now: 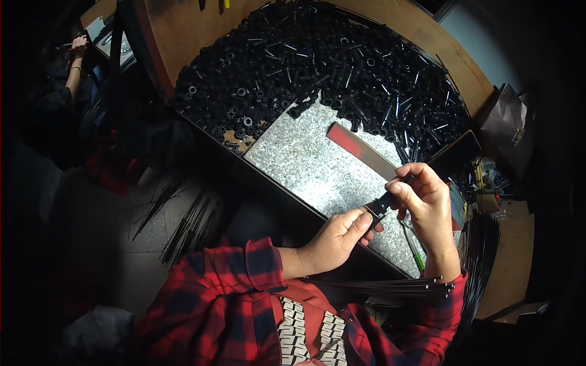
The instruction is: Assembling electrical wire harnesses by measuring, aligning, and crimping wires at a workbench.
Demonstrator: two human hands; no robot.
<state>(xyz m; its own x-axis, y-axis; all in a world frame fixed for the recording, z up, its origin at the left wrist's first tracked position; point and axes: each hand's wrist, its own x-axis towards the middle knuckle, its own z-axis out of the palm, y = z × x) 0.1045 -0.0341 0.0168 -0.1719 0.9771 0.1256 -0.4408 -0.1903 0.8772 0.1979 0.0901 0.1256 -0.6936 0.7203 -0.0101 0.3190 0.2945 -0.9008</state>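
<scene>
Both of my hands meet over the near right part of a speckled grey board [299, 152]. A slim black tube-shaped part [384, 201] slants between them. My left hand [334, 241] is closed round its lower end, thumb on top. At the upper end, my right hand [432, 204] pinches it between thumb and fingers. Just beyond lies a flat red and brown strip [357, 147]. Below my right hand rests a tool with a green handle [419, 257]; its head is partly hidden by that hand.
A large heap of small black parts [305, 55], with shiny pins among them, covers the far bench. Thin black rods [378, 284] cross near my lap; more rods [479, 268] stand at right. A dark bag [506, 125] sits far right. Another person's hand [79, 46] shows far left.
</scene>
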